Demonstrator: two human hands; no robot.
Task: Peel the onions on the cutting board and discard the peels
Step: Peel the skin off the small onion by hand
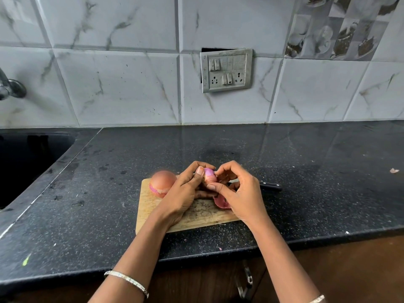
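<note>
Counter (306, 171) bears board (150, 204). Left hand (185, 191) curls round small onion (209, 174), raised over board. Right hand (238, 191) pinches its skin. Unpeeled onion (162, 182) at board's far-left corner. Peel (220, 202) on board.
</note>
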